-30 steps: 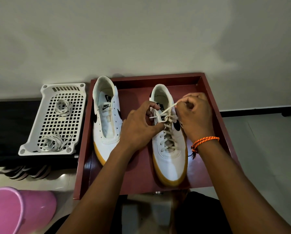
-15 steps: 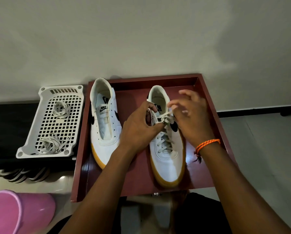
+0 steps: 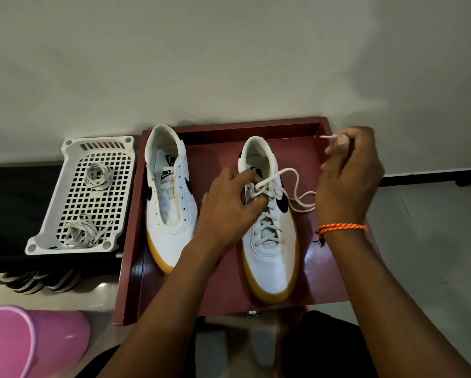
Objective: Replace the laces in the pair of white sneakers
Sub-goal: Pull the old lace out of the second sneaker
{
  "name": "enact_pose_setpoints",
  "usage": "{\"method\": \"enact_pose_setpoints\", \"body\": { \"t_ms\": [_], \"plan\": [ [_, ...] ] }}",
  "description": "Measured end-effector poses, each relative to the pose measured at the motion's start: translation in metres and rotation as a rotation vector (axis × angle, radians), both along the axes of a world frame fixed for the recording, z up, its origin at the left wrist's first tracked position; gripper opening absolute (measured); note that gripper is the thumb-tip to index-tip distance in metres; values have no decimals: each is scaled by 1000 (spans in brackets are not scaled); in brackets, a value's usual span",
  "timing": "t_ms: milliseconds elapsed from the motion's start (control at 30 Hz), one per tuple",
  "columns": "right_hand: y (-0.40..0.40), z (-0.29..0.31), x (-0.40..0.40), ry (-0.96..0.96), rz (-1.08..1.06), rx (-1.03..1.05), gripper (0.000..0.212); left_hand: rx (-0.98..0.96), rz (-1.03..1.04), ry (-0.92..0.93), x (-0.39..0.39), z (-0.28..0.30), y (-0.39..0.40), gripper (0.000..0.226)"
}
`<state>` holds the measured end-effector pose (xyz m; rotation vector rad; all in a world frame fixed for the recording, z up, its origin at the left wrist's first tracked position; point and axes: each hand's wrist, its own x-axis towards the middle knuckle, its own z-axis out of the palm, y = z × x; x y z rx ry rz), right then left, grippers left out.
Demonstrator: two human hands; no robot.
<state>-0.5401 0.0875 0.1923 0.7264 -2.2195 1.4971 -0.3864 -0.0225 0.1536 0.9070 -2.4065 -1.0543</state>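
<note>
A dark red tray (image 3: 324,268) sits against a pale wall. At 3 o'clock in it, the laced sneaker (image 3: 269,255) has its lace (image 3: 297,205) threaded nearly to the top; the left hand (image 3: 228,211) pinches the crossing, the right hand (image 3: 349,175) pinches the lace tip. At 9 o'clock the bare sneaker (image 3: 171,214) awaits lacing, so roughly half looks left; lace bundles (image 3: 78,236) lie in a white basket (image 3: 51,214)
</note>
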Motion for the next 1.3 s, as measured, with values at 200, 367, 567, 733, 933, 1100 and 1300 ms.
{"method": "enact_pose_setpoints", "body": {
  "t_ms": [200,367,567,733,933,1100,1300],
  "plan": [
    [2,-12,-6,-243,88,212,35,0,41,93,-5,-4,-1,17],
    [2,-21,8,-269,437,540,30,79,52,156,-8,-5,-6,12],
    [0,-17,20,-217,577,499,19,83,54,205,-10,-7,-4,9],
    [1,-16,18,-212,584,480,17,156,98,299,-12,0,-1,6],
    [-1,-15,19,-163,587,401,9,331,79,406,-12,8,5,3],
    [0,-4,12,-323,535,211,9,551,33,502,-9,16,2,20],
    [4,1,-7,-578,334,-193,15,865,313,716,0,19,-17,23]
  ]
}}
